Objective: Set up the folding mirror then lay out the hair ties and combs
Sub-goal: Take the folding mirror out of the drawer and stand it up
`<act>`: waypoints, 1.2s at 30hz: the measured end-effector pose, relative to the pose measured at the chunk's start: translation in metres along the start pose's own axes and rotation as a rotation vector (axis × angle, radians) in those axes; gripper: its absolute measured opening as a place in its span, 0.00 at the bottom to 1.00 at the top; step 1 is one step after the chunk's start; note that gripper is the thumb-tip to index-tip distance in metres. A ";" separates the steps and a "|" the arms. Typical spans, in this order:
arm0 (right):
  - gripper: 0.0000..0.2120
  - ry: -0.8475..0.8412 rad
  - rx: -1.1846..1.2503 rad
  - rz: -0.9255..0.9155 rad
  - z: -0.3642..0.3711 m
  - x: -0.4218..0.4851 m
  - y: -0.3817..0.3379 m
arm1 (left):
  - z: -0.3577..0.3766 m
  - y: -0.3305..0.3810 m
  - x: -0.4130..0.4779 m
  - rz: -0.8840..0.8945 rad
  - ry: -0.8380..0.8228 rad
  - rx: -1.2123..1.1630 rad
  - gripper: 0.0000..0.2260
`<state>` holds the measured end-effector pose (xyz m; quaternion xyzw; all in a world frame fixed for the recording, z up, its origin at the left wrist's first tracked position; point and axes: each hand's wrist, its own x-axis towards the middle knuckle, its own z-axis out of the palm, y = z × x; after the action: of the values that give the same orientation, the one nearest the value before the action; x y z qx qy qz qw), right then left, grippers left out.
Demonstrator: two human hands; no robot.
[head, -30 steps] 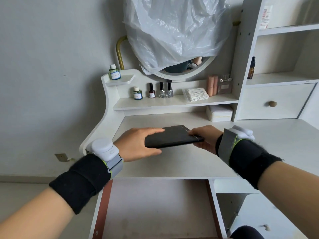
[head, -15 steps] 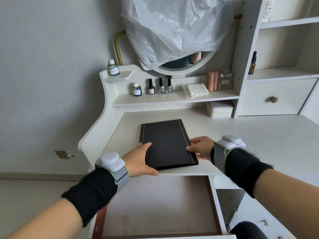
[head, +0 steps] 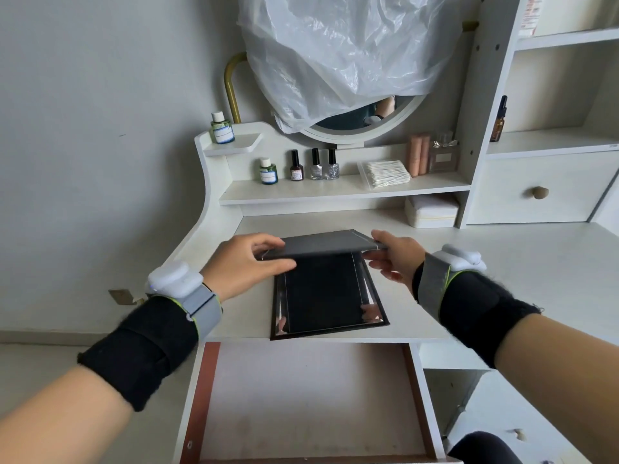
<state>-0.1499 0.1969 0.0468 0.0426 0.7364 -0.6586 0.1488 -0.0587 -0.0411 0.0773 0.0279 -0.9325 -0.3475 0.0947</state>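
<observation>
A black folding mirror [head: 326, 296] lies on the white vanity desk [head: 536, 262] near its front edge. Its black cover flap [head: 321, 244] is lifted about level, and the glass below reflects the flap and my fingers. My left hand [head: 249, 262] pinches the flap's left front corner. My right hand [head: 393, 254] grips its right front corner. No hair ties or combs are visible.
An open drawer [head: 308, 396] juts out below the desk edge, with nothing visible inside. On the back shelf stand small bottles [head: 315, 164], a cotton swab pack [head: 385, 174] and pink tubes [head: 417, 155]. A white box [head: 432, 211] sits under it. A plastic-covered round mirror [head: 351, 61] hangs behind.
The mirror went from being held in the air to lying flat on the desk. Both hands then moved to its cover and lifted it open.
</observation>
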 end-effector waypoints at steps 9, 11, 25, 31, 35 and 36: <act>0.12 -0.003 -0.088 -0.030 0.006 0.017 -0.003 | -0.011 -0.013 0.047 0.042 0.264 -0.350 0.04; 0.12 0.003 -0.119 0.000 0.008 0.025 0.006 | -0.014 -0.012 0.060 0.063 0.302 -0.378 0.07; 0.10 -0.014 -0.232 0.178 0.013 0.074 0.003 | -0.025 -0.005 0.111 0.021 0.394 -0.396 0.12; 0.08 -0.036 -0.209 0.273 0.016 0.077 -0.003 | -0.027 -0.004 0.117 0.001 0.423 -0.376 0.14; 0.08 -0.129 -0.158 0.290 0.029 0.074 -0.006 | -0.028 0.001 0.120 0.009 0.440 -0.367 0.14; 0.10 -0.146 -0.185 0.274 0.036 0.075 -0.004 | -0.028 0.002 0.120 0.010 0.447 -0.367 0.14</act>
<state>-0.2162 0.1510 0.0272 0.0807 0.7684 -0.5631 0.2933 -0.1710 -0.0717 0.1185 0.0814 -0.8102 -0.4950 0.3032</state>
